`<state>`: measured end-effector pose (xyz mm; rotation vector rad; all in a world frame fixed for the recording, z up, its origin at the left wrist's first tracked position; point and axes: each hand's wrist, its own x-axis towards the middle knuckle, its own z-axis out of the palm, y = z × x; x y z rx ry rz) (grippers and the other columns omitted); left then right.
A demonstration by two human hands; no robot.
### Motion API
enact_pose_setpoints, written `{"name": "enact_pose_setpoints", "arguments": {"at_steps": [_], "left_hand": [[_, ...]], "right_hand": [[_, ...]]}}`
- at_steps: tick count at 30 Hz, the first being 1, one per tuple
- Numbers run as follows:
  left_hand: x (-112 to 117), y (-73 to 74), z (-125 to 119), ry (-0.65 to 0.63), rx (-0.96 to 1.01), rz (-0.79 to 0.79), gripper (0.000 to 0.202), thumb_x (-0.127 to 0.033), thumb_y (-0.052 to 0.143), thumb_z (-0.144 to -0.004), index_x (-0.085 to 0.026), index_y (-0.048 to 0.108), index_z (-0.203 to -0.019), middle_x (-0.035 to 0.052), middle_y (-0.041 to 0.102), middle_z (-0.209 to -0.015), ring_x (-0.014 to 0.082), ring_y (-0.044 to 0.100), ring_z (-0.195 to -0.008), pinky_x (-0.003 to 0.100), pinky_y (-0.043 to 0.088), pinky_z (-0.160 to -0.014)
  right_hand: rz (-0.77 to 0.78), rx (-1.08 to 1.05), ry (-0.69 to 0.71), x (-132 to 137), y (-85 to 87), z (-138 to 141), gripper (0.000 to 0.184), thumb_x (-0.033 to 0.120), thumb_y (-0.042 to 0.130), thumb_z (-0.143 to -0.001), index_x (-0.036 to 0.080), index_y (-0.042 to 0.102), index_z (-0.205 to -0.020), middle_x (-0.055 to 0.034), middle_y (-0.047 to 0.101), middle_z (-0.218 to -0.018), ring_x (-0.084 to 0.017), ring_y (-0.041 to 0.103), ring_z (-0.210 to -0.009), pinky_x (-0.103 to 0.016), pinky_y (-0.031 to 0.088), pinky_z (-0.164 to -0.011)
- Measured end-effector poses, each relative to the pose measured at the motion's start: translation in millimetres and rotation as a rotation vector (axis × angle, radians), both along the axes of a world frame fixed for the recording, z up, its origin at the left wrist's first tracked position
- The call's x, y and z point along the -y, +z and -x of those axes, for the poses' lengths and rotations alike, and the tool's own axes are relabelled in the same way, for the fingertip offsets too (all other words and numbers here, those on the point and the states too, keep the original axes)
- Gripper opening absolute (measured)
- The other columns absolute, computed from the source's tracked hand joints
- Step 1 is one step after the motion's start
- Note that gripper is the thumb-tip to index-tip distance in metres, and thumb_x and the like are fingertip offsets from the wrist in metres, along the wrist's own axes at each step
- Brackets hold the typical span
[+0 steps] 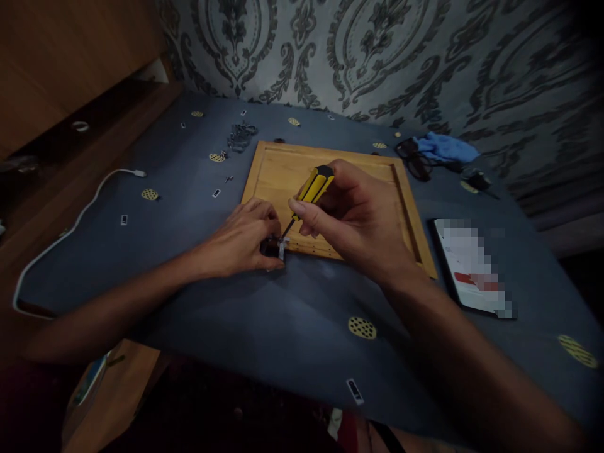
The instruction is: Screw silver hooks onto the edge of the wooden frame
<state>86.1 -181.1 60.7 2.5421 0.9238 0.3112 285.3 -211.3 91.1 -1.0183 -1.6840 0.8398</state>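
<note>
A wooden panel [325, 173] with a raised frame lies flat on the table. My right hand [358, 220] grips a screwdriver [314, 189] with a yellow and black handle, tilted so its shaft runs down to the left. The tip meets a small metal hinge-like fitting [282, 246] at the panel's near left corner. Fingers of my left hand [248, 239] are closed around that fitting and press it against the panel edge. Part of the fitting is hidden behind the fingers, and whether a screw sits under the tip I cannot tell.
Small metal parts [240, 135] lie in a heap behind the panel. A phone [472, 267] rests at the right. Sunglasses [415, 157] and a blue cloth [446, 148] sit at the back right. A white cable [70, 233] curves along the left. Behind stands a patterned wall [302, 56].
</note>
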Motion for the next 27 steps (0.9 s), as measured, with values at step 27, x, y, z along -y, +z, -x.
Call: {"name": "enact_pose_setpoints", "arguments": {"at_steps": [27], "left_hand": [[0, 1.5, -1, 0.000, -0.002, 0.012, 0.034, -0.042, 0.081, -0.081, -0.018, 0.069, -0.103, 0.0087, 0.059, -0.114, 0.0315, 0.051, -0.117, 0.046, 0.044, -0.102]], "right_hand": [[0.089, -0.022, 0.237, -2, 9.5, -9, 0.031, 0.054, 0.079, -0.087, 0.024, 0.072, -0.093, 0.0025, 0.067, -0.071, -0.015, 0.066, -0.061, -0.030, 0.058, -0.056]]}}
